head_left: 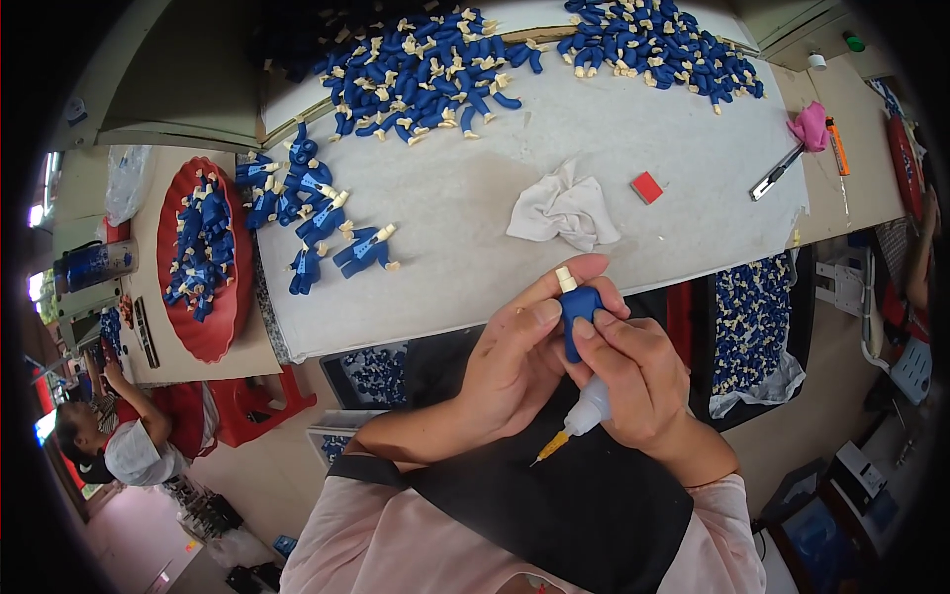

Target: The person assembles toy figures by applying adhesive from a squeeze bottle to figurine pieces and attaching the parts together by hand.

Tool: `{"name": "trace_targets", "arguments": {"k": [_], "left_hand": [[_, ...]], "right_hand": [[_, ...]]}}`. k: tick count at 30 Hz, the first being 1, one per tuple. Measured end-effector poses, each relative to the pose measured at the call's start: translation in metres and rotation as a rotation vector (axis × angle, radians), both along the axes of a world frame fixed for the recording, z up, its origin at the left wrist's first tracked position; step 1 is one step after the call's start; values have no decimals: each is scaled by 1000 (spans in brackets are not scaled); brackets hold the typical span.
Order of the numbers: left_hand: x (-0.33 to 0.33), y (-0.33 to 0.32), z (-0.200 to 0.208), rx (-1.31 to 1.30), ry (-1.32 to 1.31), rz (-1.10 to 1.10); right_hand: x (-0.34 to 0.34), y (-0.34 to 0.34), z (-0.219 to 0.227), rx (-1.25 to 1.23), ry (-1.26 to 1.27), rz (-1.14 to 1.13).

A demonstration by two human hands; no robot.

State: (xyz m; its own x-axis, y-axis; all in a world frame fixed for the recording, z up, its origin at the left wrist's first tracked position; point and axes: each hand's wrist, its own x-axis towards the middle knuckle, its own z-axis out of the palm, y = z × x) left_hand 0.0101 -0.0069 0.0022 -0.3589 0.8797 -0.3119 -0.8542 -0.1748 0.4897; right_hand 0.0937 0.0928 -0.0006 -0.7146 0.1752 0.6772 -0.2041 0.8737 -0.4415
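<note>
Just beyond the table's near edge, my left hand (pixel 505 361) closes around a small blue figure torso (pixel 581 305) with a cream neck. My right hand (pixel 638 371) pinches the same torso with thumb and fingers. Tucked in the right palm is a white squeeze bottle (pixel 592 406), its amber needle tip pointing down and left. To the left on the table lie several blue figures (pixel 364 252) with cream hands and necks. A crumpled white cloth (pixel 566 210) rests in front of my hands.
Heaps of blue arms with cream hands (pixel 416 84) and more blue parts (pixel 658 49) cover the table's far side. A red scalloped dish (pixel 237 307) of figures stands left. A red block (pixel 646 188) and a cutter knife (pixel 775 173) lie right. A person (pixel 139 436) sits far left.
</note>
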Motion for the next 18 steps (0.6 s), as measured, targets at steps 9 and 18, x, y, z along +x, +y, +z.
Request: {"name": "trace_targets", "arguments": {"k": [9,18], "left_hand": [[-1,4,4,-20,83,21],[-13,-1,-21,89,602,181]], "right_hand": [[0,1,-6,-100,-8,-9],[2,5,1,-475,-69,-76]]}}
